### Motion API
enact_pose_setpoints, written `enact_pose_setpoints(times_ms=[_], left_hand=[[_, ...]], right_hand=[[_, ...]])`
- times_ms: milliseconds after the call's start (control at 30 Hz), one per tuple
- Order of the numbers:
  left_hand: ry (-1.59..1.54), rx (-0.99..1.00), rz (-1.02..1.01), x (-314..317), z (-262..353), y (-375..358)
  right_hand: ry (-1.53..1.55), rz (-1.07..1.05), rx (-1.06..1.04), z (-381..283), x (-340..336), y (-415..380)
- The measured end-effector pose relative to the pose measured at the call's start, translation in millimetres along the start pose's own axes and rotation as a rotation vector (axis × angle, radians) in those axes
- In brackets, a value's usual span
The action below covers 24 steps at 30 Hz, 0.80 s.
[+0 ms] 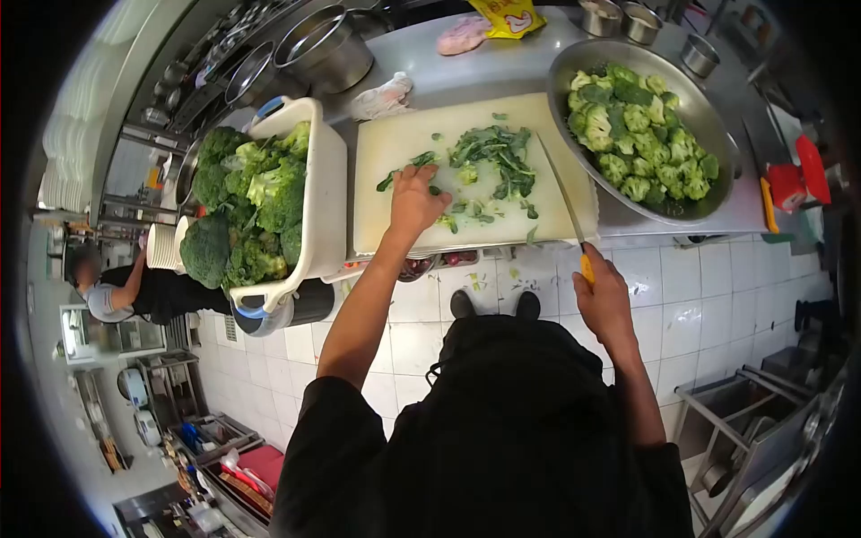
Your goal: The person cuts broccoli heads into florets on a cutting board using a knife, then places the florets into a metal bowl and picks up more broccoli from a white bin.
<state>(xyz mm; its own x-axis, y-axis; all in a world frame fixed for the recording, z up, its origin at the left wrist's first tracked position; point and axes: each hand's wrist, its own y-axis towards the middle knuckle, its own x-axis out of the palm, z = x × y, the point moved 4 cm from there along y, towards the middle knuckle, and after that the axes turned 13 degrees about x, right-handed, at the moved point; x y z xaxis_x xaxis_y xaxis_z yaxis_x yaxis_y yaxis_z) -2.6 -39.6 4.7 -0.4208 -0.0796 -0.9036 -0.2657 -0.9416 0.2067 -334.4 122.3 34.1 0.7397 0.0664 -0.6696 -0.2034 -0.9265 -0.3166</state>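
My left hand (414, 202) rests palm down on the white cutting board (395, 143), its fingers on green leaf scraps (491, 160) scattered there. My right hand (605, 300) grips the yellow handle of a long knife (560, 193), held at the board's right edge with the blade pointing away from me. A big metal bowl (574, 134) to the right holds cut broccoli florets (637, 130). Left of the board, a white tub (323, 197) is heaped with whole broccoli heads (247, 211).
Metal pots (325, 47) and small tins (641, 20) stand at the back of the steel counter, with a yellow packet (508, 16) and a cloth (381, 97). Another person (134, 289) works at the left. White tiled floor lies below, with a steel rack (744, 403) at right.
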Motion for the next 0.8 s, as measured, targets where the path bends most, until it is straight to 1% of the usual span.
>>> enact_pose_setpoints(times_ms=[67,100,167,267,367,467,567,600,700,800], left_hand=[[0.103,-0.013,0.038,-4.5,-3.7,3.1],[0.081,-0.02,0.055,13.3,14.0,11.6],[0.108,-0.043,0.039,9.6,10.9,10.8],[0.052,-0.018,0.167,5.8,6.9,-0.8],[-0.092,0.031,0.181,0.6,28.0,3.7],[-0.088,0.153,0.202,11.2,51.1,19.5],[0.03,0.118,0.055,27.1,60.1,28.4],[0.058,0.154,0.101,29.9,61.7,28.7],[0.075,0.156,0.15,35.9,59.1,29.0],[0.106,0.088,0.118,40.6,57.3,32.9]], right_hand=[[0.02,-0.032,0.041,-9.1,4.6,-1.8],[-0.006,0.0,0.018,3.1,-13.7,3.8],[0.009,0.009,-0.014,2.7,-9.9,2.9],[0.058,0.043,-0.075,6.3,-5.6,1.6],[0.046,0.033,-0.092,10.0,-5.5,3.9],[0.019,0.029,-0.092,10.8,-4.2,5.4],[0.008,-0.009,-0.031,9.7,-5.3,6.6],[0.003,-0.012,-0.041,9.7,-5.7,7.0],[0.024,-0.004,-0.041,13.8,-3.6,5.4],[0.056,0.02,-0.049,14.3,-4.9,5.8]])
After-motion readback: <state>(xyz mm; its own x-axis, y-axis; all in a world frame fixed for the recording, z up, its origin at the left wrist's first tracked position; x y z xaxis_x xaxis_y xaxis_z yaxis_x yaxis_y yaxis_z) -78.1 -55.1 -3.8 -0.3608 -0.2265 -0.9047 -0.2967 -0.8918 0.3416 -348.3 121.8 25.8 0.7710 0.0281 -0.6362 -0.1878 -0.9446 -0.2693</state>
